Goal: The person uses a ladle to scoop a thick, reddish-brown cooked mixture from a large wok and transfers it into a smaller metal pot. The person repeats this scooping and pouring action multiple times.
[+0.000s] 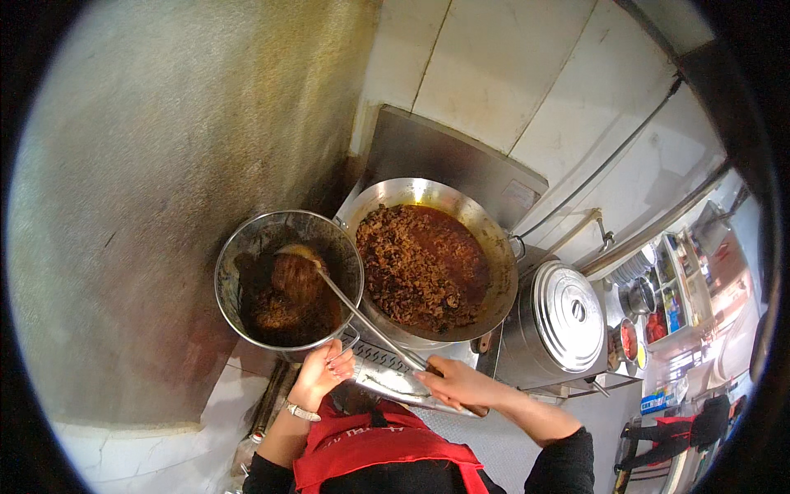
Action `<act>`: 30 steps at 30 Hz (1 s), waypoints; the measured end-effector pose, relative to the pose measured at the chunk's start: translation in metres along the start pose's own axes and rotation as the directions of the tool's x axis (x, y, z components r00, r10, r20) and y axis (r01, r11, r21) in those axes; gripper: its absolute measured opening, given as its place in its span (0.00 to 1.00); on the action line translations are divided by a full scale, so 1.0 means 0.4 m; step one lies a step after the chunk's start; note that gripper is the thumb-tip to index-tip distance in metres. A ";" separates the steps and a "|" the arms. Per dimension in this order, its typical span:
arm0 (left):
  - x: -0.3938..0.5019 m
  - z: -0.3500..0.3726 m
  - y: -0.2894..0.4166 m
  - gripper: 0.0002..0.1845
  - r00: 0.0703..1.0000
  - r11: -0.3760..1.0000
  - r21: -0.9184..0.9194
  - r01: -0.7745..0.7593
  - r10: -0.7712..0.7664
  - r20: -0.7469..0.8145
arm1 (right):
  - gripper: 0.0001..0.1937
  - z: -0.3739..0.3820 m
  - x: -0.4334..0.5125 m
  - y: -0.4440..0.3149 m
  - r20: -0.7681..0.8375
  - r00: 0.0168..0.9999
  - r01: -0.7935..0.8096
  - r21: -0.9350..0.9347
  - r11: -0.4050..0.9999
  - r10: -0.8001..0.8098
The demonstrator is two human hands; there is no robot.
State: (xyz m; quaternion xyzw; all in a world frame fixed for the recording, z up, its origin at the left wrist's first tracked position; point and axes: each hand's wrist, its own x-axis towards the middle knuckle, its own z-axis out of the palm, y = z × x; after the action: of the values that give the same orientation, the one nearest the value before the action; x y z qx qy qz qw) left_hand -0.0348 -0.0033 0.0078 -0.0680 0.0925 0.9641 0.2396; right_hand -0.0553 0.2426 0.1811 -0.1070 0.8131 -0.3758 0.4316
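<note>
My left hand [327, 365], with a watch at the wrist, grips the loop handle of a deep metal pot [229, 290]. My right hand [458, 383] is closed around the grip end of a long-handled metal ladle [373, 326]. Its shaft slants over the pot's rim, and the ladle's bowl is inside. Dark, oily, brown-red food [265, 318] lies in the pot, partly hidden by the ladle. Touching or nearly touching the pot on its right is a large wok-like pan [501, 302] of chopped brown food [407, 265] in reddish oil.
A lidded metal stockpot [571, 315] stands right of the pan. Behind the pan rise a steel backsplash [444, 163] and a wall tap [606, 238]. A stained wall [154, 216] borders the left. Another person [673, 432] is at far right, near shelves [679, 278] and bowls.
</note>
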 end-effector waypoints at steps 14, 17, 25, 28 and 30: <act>0.003 -0.017 -0.010 0.17 0.996 0.996 0.037 -0.076 0.078 -0.039 | 0.24 -0.023 0.113 0.029 -0.095 0.790 0.453 -0.575 0.681 -0.606; 0.005 -0.018 -0.006 0.16 0.995 0.999 -0.015 -0.044 0.045 0.094 | 0.23 -0.067 0.152 0.018 0.101 0.971 0.233 -0.211 0.950 -0.215; 0.000 -0.008 -0.005 0.18 0.997 0.997 0.035 -0.063 0.064 -0.035 | 0.19 -0.073 0.089 0.059 0.361 0.891 -0.080 0.724 0.686 -0.276; -0.002 0.000 -0.007 0.19 0.992 0.990 0.116 -0.085 0.094 -0.078 | 0.20 -0.140 0.072 0.115 0.312 0.881 -0.088 0.846 0.526 -0.355; -0.002 0.006 -0.008 0.20 0.992 0.989 0.113 -0.095 0.104 -0.070 | 0.21 -0.207 0.085 0.152 0.181 0.939 0.035 0.795 0.606 -0.292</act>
State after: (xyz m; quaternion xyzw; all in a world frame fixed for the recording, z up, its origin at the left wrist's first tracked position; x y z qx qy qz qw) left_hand -0.0329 -0.0003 0.0098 -0.0865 0.1576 0.9650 0.1909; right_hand -0.1314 0.3108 0.1459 -0.0379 0.4817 -0.7094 0.5132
